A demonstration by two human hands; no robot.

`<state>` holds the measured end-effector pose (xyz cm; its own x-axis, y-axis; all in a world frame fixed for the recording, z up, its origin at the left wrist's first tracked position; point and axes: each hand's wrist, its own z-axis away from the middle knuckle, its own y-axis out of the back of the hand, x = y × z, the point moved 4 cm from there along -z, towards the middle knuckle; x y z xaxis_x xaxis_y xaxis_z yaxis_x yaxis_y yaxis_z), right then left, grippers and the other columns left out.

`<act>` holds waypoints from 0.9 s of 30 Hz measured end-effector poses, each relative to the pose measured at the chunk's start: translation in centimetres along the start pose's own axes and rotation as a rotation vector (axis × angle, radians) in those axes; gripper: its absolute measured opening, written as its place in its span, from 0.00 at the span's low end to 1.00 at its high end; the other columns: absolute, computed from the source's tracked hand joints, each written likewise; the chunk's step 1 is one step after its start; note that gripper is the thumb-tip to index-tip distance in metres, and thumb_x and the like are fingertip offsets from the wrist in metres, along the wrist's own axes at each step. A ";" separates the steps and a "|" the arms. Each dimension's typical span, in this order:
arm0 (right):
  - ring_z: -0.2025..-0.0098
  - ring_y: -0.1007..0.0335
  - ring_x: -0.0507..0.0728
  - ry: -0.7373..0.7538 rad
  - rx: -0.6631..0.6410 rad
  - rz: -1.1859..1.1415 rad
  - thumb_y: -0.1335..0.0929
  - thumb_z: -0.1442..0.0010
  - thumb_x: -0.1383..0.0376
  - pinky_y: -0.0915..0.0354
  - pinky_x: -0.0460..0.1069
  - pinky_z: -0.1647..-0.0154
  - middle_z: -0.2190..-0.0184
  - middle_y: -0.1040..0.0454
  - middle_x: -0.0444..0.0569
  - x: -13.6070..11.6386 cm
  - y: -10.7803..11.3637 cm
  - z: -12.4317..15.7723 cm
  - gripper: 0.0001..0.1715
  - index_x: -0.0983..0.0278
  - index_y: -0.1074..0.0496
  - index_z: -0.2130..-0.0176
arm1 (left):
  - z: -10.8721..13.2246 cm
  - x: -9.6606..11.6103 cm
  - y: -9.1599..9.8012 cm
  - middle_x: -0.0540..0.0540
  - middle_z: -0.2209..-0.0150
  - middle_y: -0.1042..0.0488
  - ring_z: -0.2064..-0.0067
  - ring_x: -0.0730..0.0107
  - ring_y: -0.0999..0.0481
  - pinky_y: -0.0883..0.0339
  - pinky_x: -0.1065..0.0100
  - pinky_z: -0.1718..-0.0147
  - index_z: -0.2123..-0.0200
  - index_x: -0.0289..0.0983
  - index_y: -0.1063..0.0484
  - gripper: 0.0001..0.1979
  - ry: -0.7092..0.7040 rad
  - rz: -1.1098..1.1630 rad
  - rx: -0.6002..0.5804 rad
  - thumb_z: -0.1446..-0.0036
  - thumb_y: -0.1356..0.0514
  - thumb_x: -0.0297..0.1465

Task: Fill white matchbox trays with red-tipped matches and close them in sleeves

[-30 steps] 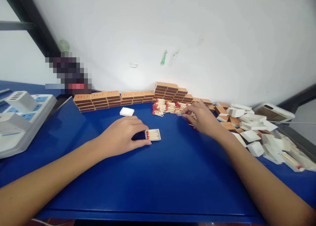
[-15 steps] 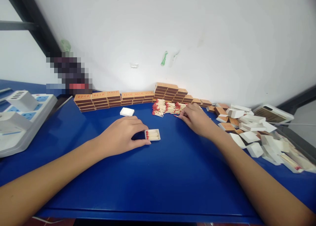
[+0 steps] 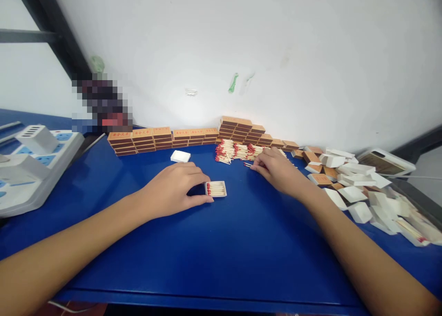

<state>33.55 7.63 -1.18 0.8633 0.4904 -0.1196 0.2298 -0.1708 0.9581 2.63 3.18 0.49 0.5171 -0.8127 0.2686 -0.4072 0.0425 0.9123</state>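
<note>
My left hand grips the left end of a small white tray between thumb and fingers. Matches with red heads lie side by side in that tray, heads to the left. To the right, my right hand is closed in a pinch on a few matches, whose ends stick out to the left of the fingertips. Just behind it lies a heap of loose matches, partly hidden by the hand. An empty white tray rests on the blue table behind my left hand.
Stacked matchboxes line the wall, highest near the middle. At the right lies a jumble of white trays and orange sleeves, near a white phone-like object. A power strip with plugs sits at the left.
The view has shifted slightly, moving everything a little to the right. Match ends now show more clearly at my right fingertips. My left hand keeps its hold on the tray.
</note>
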 end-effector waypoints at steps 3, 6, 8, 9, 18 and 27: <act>0.57 0.32 0.67 -0.001 0.023 0.010 0.35 0.25 0.59 0.34 0.61 0.53 0.61 0.25 0.58 -0.1 -0.1 -0.1 0.14 0.60 0.30 0.65 | 0.0 0.1 0.1 0.42 0.55 0.15 0.54 0.57 0.17 0.26 0.60 0.54 0.49 0.38 0.17 0.16 -0.006 -0.002 0.004 0.29 0.33 0.44; 0.56 0.31 0.67 0.007 0.058 0.025 0.34 0.26 0.58 0.33 0.61 0.53 0.60 0.24 0.58 -0.2 -0.1 -0.1 0.12 0.59 0.29 0.63 | 0.0 0.2 0.1 0.43 0.55 0.15 0.54 0.58 0.17 0.27 0.61 0.55 0.49 0.39 0.17 0.16 -0.008 -0.003 -0.001 0.29 0.33 0.44; 0.55 0.30 0.68 0.005 0.068 0.023 0.33 0.27 0.58 0.33 0.61 0.53 0.60 0.23 0.58 -0.2 -0.1 -0.1 0.10 0.59 0.28 0.60 | 0.0 0.1 0.1 0.43 0.55 0.15 0.54 0.58 0.17 0.27 0.60 0.54 0.49 0.39 0.17 0.16 -0.006 -0.006 -0.003 0.29 0.33 0.44; 0.55 0.30 0.68 0.002 0.062 0.016 0.33 0.27 0.59 0.33 0.61 0.52 0.59 0.23 0.58 -0.1 -0.2 -0.1 0.09 0.60 0.28 0.60 | 0.0 0.1 0.1 0.43 0.55 0.15 0.53 0.57 0.17 0.27 0.60 0.54 0.49 0.39 0.17 0.16 -0.004 -0.007 -0.004 0.29 0.33 0.44; 0.57 0.32 0.66 0.014 0.067 -0.106 0.34 0.27 0.64 0.34 0.61 0.52 0.61 0.24 0.56 -3.0 0.5 -0.2 0.09 0.60 0.29 0.62 | -0.2 -0.1 0.0 0.44 0.56 0.15 0.55 0.57 0.17 0.28 0.60 0.55 0.50 0.38 0.17 0.16 0.009 0.003 -0.007 0.30 0.32 0.44; 0.54 0.33 0.64 0.262 0.083 -0.068 0.36 0.22 0.66 0.33 0.58 0.53 0.58 0.23 0.56 -13.6 0.6 0.7 0.10 0.62 0.26 0.57 | -0.3 0.0 -0.2 0.43 0.57 0.15 0.55 0.56 0.17 0.27 0.59 0.55 0.53 0.36 0.17 0.16 -0.007 -0.002 0.018 0.31 0.31 0.43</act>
<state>22.26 0.28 0.87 0.7015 0.7055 -0.1013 0.3284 -0.1938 0.9244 2.93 3.33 0.41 0.5123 -0.8171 0.2644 -0.4195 0.0306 0.9072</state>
